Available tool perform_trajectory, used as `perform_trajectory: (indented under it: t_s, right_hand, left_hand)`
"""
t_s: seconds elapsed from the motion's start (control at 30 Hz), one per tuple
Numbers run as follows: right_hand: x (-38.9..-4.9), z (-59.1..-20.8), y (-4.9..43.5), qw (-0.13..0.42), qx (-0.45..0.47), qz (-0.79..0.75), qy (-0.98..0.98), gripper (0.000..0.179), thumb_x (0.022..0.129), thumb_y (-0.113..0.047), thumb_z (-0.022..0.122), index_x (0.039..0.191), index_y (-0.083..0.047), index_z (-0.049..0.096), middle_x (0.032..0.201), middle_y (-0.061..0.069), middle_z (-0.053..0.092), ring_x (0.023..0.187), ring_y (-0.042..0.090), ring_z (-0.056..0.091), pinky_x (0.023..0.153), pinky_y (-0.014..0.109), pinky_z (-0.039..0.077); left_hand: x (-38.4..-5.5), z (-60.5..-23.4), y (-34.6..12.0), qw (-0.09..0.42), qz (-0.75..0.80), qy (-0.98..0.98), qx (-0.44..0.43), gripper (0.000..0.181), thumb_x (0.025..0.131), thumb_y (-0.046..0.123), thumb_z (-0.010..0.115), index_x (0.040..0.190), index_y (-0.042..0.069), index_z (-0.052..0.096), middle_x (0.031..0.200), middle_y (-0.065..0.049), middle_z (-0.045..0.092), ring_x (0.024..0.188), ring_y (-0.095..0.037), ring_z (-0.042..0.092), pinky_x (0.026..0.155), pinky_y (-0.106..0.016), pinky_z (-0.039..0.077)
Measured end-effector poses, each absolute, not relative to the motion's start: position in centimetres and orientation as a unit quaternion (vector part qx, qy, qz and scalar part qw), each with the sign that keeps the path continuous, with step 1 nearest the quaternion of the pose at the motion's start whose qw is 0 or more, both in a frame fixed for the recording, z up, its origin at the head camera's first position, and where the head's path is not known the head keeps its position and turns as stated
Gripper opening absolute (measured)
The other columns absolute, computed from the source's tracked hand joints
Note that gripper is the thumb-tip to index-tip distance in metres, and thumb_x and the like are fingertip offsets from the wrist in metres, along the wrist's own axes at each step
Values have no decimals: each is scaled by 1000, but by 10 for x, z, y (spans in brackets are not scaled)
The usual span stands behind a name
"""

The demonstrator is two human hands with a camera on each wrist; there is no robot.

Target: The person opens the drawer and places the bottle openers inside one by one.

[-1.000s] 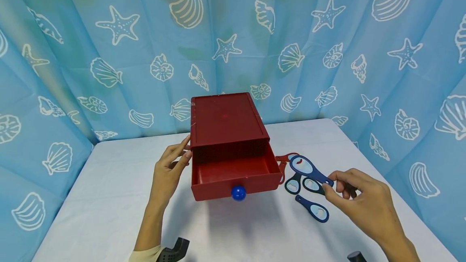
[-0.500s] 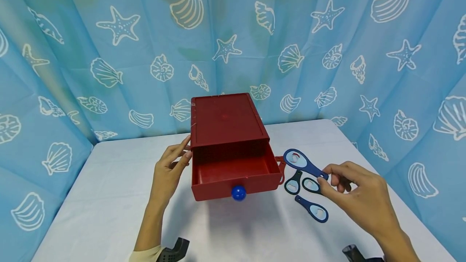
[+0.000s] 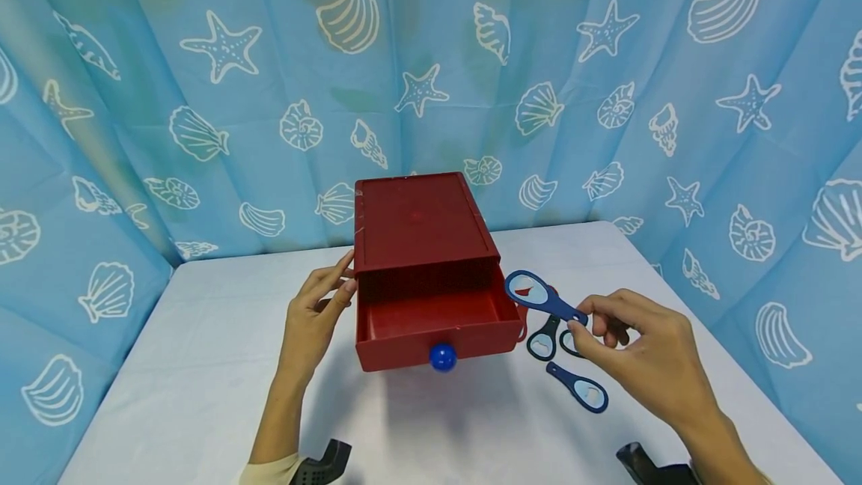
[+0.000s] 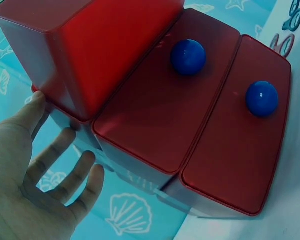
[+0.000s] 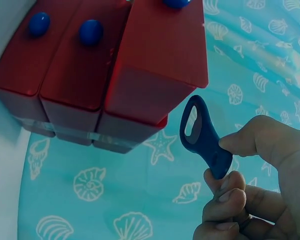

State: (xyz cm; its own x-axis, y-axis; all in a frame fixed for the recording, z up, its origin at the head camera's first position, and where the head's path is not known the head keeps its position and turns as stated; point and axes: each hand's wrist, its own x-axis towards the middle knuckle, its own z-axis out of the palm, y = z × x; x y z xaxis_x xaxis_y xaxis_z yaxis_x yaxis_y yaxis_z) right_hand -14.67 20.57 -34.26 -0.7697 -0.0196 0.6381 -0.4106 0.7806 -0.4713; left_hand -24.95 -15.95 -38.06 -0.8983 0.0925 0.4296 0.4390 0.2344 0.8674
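Observation:
A dark red drawer unit (image 3: 424, 223) stands on the table with its top drawer (image 3: 438, 339) pulled out; nothing shows inside the drawer. My left hand (image 3: 316, 313) rests against the unit's left side, and in the left wrist view its fingers (image 4: 82, 175) are spread and loosely bent. By the end of its handle, my right hand (image 3: 640, 350) pinches a blue magnifying glass (image 3: 562, 309) between thumb and fingers. Its lens end is raised beside the open drawer's right wall. In the right wrist view, the magnifying glass (image 5: 207, 137) is just off the drawer's corner.
Right of the unit lie a blue magnifying glass (image 3: 579, 388), a black one (image 3: 542, 343), another dark one (image 3: 571, 343) partly behind my right hand, and red ones (image 3: 522, 320) mostly hidden. A blue shell-patterned curtain (image 3: 417, 96) hangs behind the white table (image 3: 202, 365).
My right hand has moved left toward the open drawer, carrying the blue magnifying glass, which now overlaps the drawer's right edge in the head view. The left hand has stayed in place.

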Motion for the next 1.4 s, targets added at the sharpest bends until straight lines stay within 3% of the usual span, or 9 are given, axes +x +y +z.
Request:
perform_trajectory:
  t_s: [0.33,0.57,0.8,1.03,1.4]
  right_hand:
    - [-155,-341,193,320,155,327,-876,24,73,-1,85,87,-17,73,72,-11,53,64,8,51,56,15,43]
    - [-161,-338,184,310,163,332,-876,22,73,-1,86,89,-10,74,73,-7,55,63,8,52,55,17,47]
    - [-166,-338,175,301,171,346,-872,22,73,-2,87,90,-9,75,75,-11,55,63,8,52,53,19,48]
    - [-173,-339,164,287,175,361,-870,22,75,-4,86,94,-9,76,75,-11,55,63,8,53,53,23,50]
    - [-178,-335,153,291,200,368,-860,19,76,-3,84,85,-13,71,76,-10,54,61,8,52,51,22,48]
  left_hand:
    - [-250,-382,-160,144,-595,-773,-165,44,101,16,61,144,20,56,125,-7,60,104,-13,59,82,-19,53]
    - [-250,-382,-160,146,-592,-776,-164,44,101,16,61,145,17,55,125,-7,60,102,-13,60,81,-19,53]
    - [-250,-382,-159,144,-591,-777,-163,44,101,17,61,145,20,56,125,-6,60,104,-12,59,82,-20,54]
    - [-251,-383,-160,147,-591,-776,-166,44,101,16,61,145,16,56,125,-6,60,104,-13,59,82,-20,53]
    - [-251,-383,-160,144,-591,-777,-162,44,101,17,61,145,17,56,125,-6,60,103,-14,59,82,-20,53]
